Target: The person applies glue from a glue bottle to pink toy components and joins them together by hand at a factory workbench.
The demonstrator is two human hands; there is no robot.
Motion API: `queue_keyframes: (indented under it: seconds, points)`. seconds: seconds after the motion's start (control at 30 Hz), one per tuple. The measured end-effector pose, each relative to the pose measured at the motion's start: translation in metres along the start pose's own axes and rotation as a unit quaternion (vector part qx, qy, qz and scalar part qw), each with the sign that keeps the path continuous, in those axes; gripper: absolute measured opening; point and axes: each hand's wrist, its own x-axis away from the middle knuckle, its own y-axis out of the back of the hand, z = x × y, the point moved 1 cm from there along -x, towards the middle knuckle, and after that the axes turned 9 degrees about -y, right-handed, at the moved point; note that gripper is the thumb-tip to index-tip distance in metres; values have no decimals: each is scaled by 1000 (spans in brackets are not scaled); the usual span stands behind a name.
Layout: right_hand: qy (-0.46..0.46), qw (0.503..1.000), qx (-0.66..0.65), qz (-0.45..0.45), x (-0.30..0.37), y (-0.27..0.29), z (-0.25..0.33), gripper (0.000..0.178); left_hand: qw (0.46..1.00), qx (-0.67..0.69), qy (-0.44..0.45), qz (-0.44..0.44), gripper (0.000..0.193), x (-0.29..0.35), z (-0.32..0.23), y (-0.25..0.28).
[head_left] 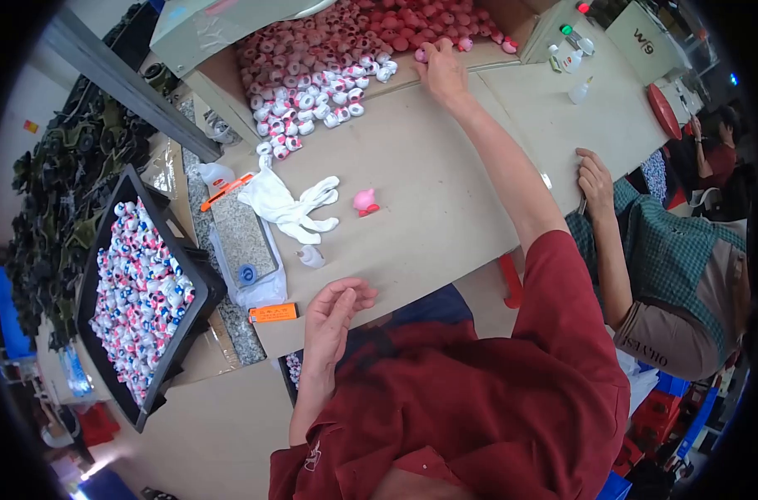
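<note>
Left hand (333, 310): fingers loosely curled, holding nothing, at the near table edge. Pink toy piece (365, 201) lies beyond it, white gloves (289, 204) just left. Right hand (442, 71): stretched far, fingertips closing on a pink piece at the pile (329, 62); firm hold unclear.

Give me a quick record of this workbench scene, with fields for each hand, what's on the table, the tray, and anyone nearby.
right hand: stretched far forward, at the edge of the heap of small pink and white plastic toy pieces; whether it grips one cannot be told
left hand: near the body, fingers curled, empty
table: brown cardboard-covered top
on table: pair of white cloth gloves; single pink toy figure
left side: black tray full of painted toy pieces
nearby: another person's hand resting on the table edge
</note>
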Motion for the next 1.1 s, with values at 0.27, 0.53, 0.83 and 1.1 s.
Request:
queue_keyframes:
  seconds: [0.27,0.53,0.83,1.1]
  points:
    - [-28,979,-177,101,17,25,4,19,1000,-18,-3,4,18,0,-2,-7]
    - [-30,737,-568,365,208,128,71,48,1000,-24,-9,-15,27,5,-9,-28]
    - [69,843,-451,284,274,142,88,51,998,-31,-60,5,37,12,-3,-31]
    - [57,845,-437,304,278,155,95,30,992,113,-54,14,38,21,6,-24]
